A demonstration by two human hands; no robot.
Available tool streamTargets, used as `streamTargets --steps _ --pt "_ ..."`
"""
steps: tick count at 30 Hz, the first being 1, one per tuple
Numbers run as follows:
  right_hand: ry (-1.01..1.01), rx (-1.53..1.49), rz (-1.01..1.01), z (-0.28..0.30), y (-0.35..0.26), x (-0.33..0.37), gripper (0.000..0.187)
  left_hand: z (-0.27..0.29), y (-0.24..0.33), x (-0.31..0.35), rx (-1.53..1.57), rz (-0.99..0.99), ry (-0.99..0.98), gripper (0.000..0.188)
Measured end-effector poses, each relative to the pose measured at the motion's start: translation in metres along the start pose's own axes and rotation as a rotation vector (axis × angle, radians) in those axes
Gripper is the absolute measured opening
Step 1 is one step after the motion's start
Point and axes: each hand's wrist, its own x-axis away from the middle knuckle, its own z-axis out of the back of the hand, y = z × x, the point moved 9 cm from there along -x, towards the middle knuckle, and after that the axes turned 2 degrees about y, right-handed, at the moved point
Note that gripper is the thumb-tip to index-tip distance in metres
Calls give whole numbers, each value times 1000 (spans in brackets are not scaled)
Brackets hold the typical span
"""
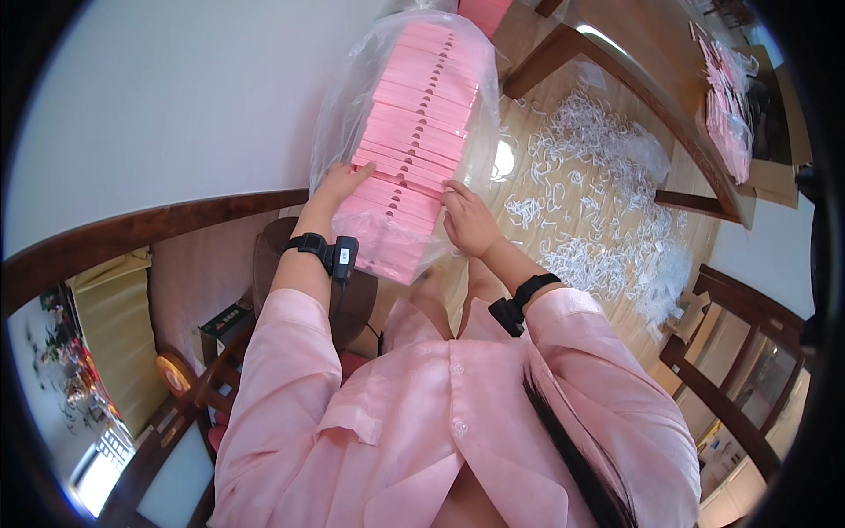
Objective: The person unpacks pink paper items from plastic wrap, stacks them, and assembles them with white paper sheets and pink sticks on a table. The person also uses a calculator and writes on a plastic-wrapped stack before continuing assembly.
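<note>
A long row of flat pink paper sleeves (418,110), overlapping and each with a dark half-round notch, lies in a clear plastic bag (480,132) in front of me. My left hand (345,183) grips the row's left edge, its thumb over the top and the other fingers mostly hidden. On the opposite edge, my right hand (470,220) pinches the sleeves with bent fingers. Between my hands the row shows a slight step. Loose plastic covers the row's near end.
White paper strips (607,202) are scattered over the floor at right. Beyond them stands a wooden table (651,53) with a cardboard box (775,167) and a bundle of pink pieces (729,114). A white wall (194,106) borders the left, with a brown round stool (352,308) below.
</note>
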Motion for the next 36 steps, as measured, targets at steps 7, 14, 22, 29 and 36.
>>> streamTargets --steps 7,14,22,29,36 --pt "-389 141 -438 -46 38 35 22 -6 8 8 245 -49 -66 60" --pt "-303 -135 -983 -80 74 48 35 -4 12 15 366 83 -14 56" --pt "71 -883 -1409 -137 74 74 59 -11 21 24 560 138 -133 53" --pt "338 -1090 -1215 -128 55 64 67 -2 9 32 690 172 -76 41" --pt "343 -809 -1338 -91 50 73 52 4 4 29 547 95 37 33"
